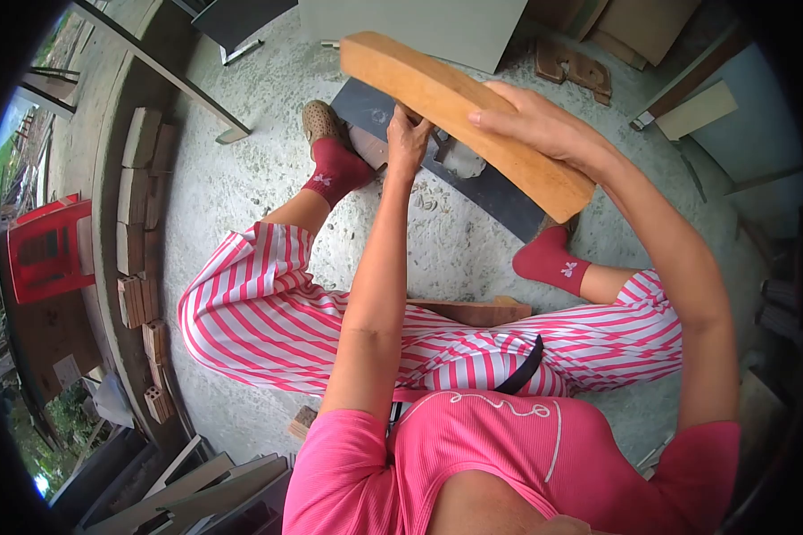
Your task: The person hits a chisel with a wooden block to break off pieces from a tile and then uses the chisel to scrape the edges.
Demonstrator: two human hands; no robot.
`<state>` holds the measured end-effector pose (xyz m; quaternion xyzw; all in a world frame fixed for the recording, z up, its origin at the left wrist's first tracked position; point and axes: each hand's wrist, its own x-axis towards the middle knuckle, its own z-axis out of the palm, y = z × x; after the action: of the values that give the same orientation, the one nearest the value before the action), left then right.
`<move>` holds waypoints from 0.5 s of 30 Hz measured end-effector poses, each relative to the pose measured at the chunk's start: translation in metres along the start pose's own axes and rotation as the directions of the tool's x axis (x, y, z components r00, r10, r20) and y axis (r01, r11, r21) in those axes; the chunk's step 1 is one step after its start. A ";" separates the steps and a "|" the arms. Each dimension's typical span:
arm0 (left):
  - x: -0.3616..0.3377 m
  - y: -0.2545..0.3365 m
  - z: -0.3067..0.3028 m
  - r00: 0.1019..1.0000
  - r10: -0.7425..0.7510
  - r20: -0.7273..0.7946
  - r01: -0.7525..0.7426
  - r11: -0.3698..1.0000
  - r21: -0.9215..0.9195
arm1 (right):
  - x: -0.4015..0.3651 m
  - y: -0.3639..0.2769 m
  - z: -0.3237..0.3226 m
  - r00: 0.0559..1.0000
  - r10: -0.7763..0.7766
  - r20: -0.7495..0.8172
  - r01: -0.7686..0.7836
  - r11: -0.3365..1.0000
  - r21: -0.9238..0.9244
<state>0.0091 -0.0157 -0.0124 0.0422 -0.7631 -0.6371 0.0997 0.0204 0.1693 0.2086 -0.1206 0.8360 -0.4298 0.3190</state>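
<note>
A long, thick, slightly curved wooden block is raised at a slant above the floor. My right hand grips it toward its right end, thumb on the near face and fingers over the top edge. My left hand is closed just under the block's near side. Something small and dark brown shows at its fingers, but the block hides what they hold. Below both hands, a dark grey board lies between my feet, with a pale irregular patch around its middle.
A small wooden piece lies by my legs. Bricks line the left ledge, beside a red plastic chair. At the back right are a cut-out wooden piece and leaning panels. More boards lean at lower left.
</note>
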 end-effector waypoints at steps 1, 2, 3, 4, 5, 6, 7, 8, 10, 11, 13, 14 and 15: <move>-0.005 0.000 -0.003 1.000 -0.026 -0.005 0.026 1.000 0.003 | -0.009 -0.003 0.004 1.000 0.013 0.022 -0.013 1.000 0.005; -0.006 0.003 -0.004 0.998 -0.056 0.013 0.057 0.997 -0.047 | -0.018 -0.003 0.005 1.000 0.018 -0.013 -0.017 0.993 0.114; -0.002 0.010 -0.006 0.997 -0.072 0.025 0.074 0.992 -0.099 | -0.025 -0.003 0.004 0.998 0.017 -0.055 -0.005 0.977 0.213; -0.002 0.014 -0.008 0.994 -0.106 0.016 0.107 0.992 -0.070 | -0.031 0.003 0.007 0.984 -0.068 -0.166 0.107 0.965 0.241; 0.001 0.018 -0.009 0.995 -0.104 0.013 0.104 0.992 -0.074 | -0.038 0.010 0.008 0.984 -0.071 -0.165 0.109 0.966 0.235; 0.002 0.020 -0.010 0.993 -0.119 0.006 0.120 0.991 -0.063 | -0.045 0.018 0.010 0.978 -0.025 -0.205 0.086 0.951 0.297; 0.002 0.023 -0.013 0.990 -0.139 0.002 0.139 0.989 -0.048 | -0.054 0.028 0.012 0.970 0.027 -0.240 0.064 0.930 0.362; 0.004 0.024 -0.016 0.993 -0.120 0.000 0.120 0.992 -0.040 | -0.064 0.038 0.015 0.971 0.033 -0.237 0.058 0.928 0.367; 0.008 0.030 -0.018 0.998 -0.061 -0.010 0.060 0.993 -0.098 | -0.083 0.058 0.020 0.951 0.221 -0.214 -0.068 0.831 0.553; 0.008 0.034 -0.019 0.998 -0.053 -0.021 0.051 0.994 -0.102 | -0.090 0.072 0.024 0.952 0.222 -0.210 -0.070 0.826 0.559; 0.006 0.034 -0.017 0.998 -0.049 -0.026 0.046 0.995 -0.093 | -0.101 0.098 0.033 0.915 0.330 -0.232 -0.086 0.722 0.686; 0.005 0.033 -0.016 0.999 -0.042 -0.033 0.039 0.995 -0.092 | -0.105 0.103 0.037 0.914 0.330 -0.234 -0.082 0.717 0.692; 0.004 0.030 -0.015 0.999 -0.039 -0.025 0.036 0.996 -0.086 | -0.108 0.107 0.041 0.890 0.381 -0.252 -0.099 0.698 0.709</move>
<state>0.0104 -0.0248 0.0201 0.0605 -0.7328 -0.6704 0.0995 0.1372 0.2589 0.1531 0.2024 0.6742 -0.6731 0.2268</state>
